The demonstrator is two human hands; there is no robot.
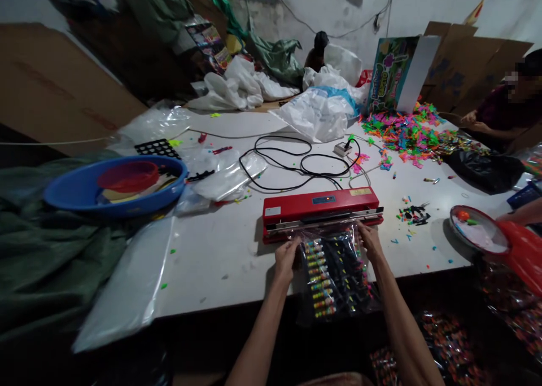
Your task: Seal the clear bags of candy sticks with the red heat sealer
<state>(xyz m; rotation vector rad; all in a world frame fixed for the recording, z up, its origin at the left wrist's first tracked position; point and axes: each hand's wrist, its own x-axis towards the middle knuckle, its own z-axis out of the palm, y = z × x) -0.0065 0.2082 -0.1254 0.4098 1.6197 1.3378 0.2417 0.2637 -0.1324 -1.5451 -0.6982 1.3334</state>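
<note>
Between my hands hangs a clear plastic bag (336,273) packed with rows of small colourful pieces on a black backing. My left hand (285,256) pinches its upper left corner, and my right hand (367,239) grips the upper right corner. The bag's top edge lies at the front of a red heat sealer (311,202), along its sealing bar; whether the edge is inside the jaw I cannot tell. A small orange light shows on the sealer's panel. The lower part of the bag extends over the table's front edge.
A black cable (271,169) loops behind the sealer to a power socket (342,149). At left are a blue basin (63,188) and a stack of clear bags (127,279). Colourful plastic toys (406,135) are heaped at right, near a co-worker (503,106). A round bowl (453,222) stands at the right edge.
</note>
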